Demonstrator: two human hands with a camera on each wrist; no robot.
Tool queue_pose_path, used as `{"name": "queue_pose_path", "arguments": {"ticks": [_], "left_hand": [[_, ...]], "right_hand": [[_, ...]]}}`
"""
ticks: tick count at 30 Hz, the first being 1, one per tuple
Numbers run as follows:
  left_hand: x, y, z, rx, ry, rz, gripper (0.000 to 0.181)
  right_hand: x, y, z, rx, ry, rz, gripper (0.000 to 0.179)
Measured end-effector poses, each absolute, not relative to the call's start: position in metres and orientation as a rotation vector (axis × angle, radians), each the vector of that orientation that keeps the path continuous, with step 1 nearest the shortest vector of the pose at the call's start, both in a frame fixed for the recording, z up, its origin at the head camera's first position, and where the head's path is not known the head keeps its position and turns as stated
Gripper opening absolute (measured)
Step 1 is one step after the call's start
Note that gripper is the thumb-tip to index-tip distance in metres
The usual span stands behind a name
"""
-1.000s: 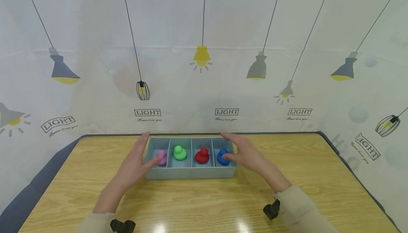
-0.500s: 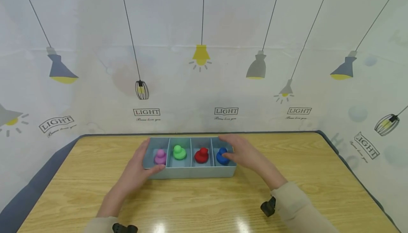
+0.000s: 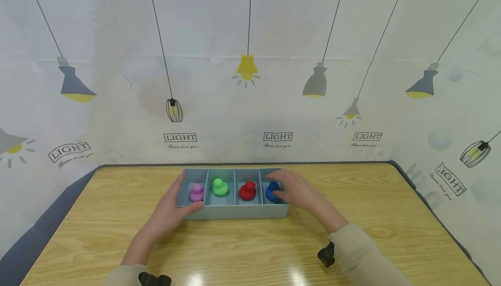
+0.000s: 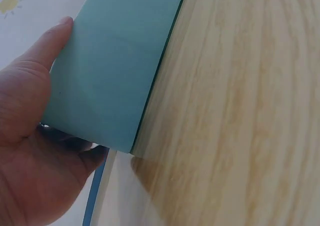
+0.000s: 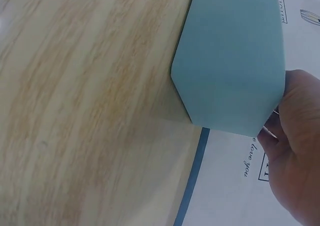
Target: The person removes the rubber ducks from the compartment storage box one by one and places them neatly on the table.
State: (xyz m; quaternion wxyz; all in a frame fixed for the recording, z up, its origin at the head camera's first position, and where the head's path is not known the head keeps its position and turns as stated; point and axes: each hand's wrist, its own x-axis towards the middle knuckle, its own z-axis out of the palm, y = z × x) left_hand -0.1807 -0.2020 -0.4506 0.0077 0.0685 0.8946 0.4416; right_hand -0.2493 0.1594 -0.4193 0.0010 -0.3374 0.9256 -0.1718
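A grey-blue divided box (image 3: 236, 212) lies lengthwise near the table's far edge. Its compartments hold toy ducks: purple (image 3: 197, 193), green (image 3: 221, 187), red (image 3: 248, 191) and blue (image 3: 270, 192). My left hand (image 3: 168, 205) grips the box's left end, thumb along the front rim and fingers at the side. In the left wrist view that thumb lies on the edge of the box wall. My right hand (image 3: 299, 190) reaches over the right end into the blue duck's compartment. Its thumb overlaps the duck, while the index finger arches behind it, with a gap between them.
Around the box stretches a wood-grain table (image 3: 242, 251) with a dark edge. Behind it hangs a white backdrop (image 3: 211, 81) printed with lamps. Black wrist cameras (image 3: 326, 254) are worn at both sleeves.
My left thumb has dropped from over the purple duck to the box's front rim, taking hold of that end. The right hand has moved slightly left, thumb and index finger closer around the blue duck.
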Motion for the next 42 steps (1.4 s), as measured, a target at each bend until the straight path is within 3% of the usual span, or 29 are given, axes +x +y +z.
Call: {"name": "queue_pose_path", "arguments": {"ticks": [42], "left_hand": [[-0.182,-0.208,-0.457,0.122,2.527,1.601,0.093]], "right_hand": [[-0.259,0.146,-0.418,-1.004,2.845,-0.407,0.039]]}}
